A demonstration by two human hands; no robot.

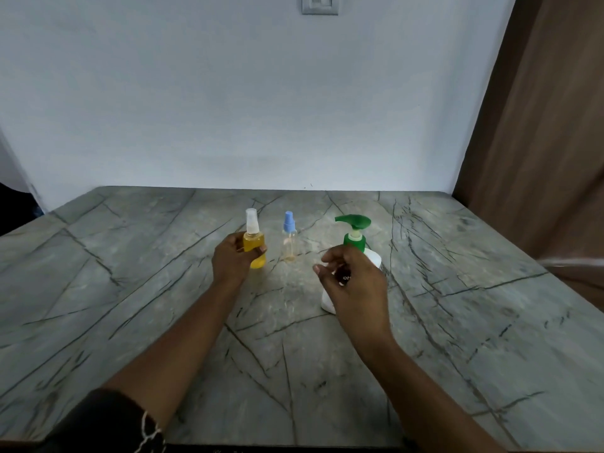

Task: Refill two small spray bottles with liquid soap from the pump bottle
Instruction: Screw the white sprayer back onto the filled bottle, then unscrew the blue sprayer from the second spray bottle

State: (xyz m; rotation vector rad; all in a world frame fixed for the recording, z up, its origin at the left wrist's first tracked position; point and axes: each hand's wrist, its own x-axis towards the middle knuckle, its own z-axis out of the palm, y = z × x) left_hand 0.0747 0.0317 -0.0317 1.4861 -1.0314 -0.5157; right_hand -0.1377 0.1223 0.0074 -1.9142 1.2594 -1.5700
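**Yellow spray bottle [258, 261] in your left hand [230, 259]**

The yellow spray bottle is left of the middle of the grey stone worktop [130, 289]. It stands up straight, and it is full of yellow liquid almost to its clear white cap. Your left hand reaches in from the left, with a dark sleeve [108, 420] far back on the arm. Its grip is closed round the bottle, with the thumb and fingers wrapped round the middle. I cannot tell if the bottom of the bottle touches the worktop.

Just to the right stands the clear spray bottle [289, 240] with a blue cap. It is on the worktop, upright, and no hand touches it. It looks almost empty, with only a little colour at the bottom.

Next comes your right hand [353, 282]. It is in front of the pump bottle [354, 240], and its fingers are curled. The hand is blurry, so I cannot tell if its grip is on the bottle or just near it.

The pump bottle is white with a green pump on top. The spout points left, toward the clear spray bottle.

A brown curtain [539, 125] hangs at the far right, by the pale wall.
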